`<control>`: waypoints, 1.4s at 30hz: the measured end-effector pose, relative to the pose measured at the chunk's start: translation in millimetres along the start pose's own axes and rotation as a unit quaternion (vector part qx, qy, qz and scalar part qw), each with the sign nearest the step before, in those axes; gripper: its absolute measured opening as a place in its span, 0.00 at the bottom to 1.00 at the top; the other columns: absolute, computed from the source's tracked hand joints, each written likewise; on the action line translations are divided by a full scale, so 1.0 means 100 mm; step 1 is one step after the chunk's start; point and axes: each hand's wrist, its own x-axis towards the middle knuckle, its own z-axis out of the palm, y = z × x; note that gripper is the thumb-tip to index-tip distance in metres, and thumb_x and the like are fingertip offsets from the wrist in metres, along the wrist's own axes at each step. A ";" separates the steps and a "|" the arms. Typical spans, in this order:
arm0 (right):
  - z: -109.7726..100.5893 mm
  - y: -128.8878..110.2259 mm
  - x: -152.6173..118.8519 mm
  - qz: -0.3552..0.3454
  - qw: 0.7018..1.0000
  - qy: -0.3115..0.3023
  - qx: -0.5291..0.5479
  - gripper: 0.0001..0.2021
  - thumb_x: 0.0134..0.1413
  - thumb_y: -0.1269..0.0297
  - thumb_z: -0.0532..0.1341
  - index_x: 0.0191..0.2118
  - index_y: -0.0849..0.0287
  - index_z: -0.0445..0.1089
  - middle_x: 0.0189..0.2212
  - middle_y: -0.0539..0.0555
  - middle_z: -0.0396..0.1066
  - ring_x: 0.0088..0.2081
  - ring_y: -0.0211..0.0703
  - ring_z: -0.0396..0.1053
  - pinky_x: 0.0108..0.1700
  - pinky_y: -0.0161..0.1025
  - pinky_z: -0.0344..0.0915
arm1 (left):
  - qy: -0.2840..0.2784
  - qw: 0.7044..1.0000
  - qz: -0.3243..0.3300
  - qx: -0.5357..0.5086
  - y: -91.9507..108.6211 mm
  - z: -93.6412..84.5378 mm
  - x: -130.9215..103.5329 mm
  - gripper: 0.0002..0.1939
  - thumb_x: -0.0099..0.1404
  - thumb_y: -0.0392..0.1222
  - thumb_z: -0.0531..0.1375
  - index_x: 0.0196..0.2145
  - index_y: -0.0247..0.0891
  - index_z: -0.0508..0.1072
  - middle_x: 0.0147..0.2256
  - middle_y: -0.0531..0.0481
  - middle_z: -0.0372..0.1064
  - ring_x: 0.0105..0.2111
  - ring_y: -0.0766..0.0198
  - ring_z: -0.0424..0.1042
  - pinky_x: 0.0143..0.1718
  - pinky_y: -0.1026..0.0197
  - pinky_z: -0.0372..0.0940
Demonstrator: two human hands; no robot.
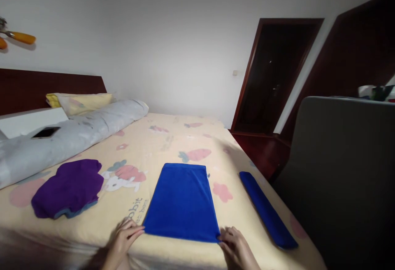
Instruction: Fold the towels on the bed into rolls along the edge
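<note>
A blue cloth (183,202) lies flat on the bed, its far edge narrower in view than its near edge. My left hand (125,237) pinches the near left corner of it. At the near right corner, the fingers of my right hand (233,243) are closed on the same cloth. To the right lies a long, narrow blue folded cloth (267,210), apart from my right hand. A crumpled purple cloth (72,185) with a grey-blue edge rests on the left side.
The bed (173,138) has a cream sheet with carrots and rabbits. Along its left side runs a long grey bolster (101,124) with a phone (46,132) on it, near a yellow pillow (86,102). A dark grey panel (336,171) stands at the right, beyond the bed's edge.
</note>
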 end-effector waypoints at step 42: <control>0.82 -0.89 1.27 -0.041 0.988 -0.101 -0.111 0.28 0.62 0.68 0.45 0.68 0.59 0.50 0.68 0.57 0.49 0.69 0.45 0.45 0.68 0.49 0.47 | -0.220 0.967 -0.009 0.124 1.17 1.06 1.18 0.30 0.70 0.34 0.42 0.68 0.40 0.48 0.68 0.46 0.46 0.68 0.58 0.46 0.65 0.46 0.48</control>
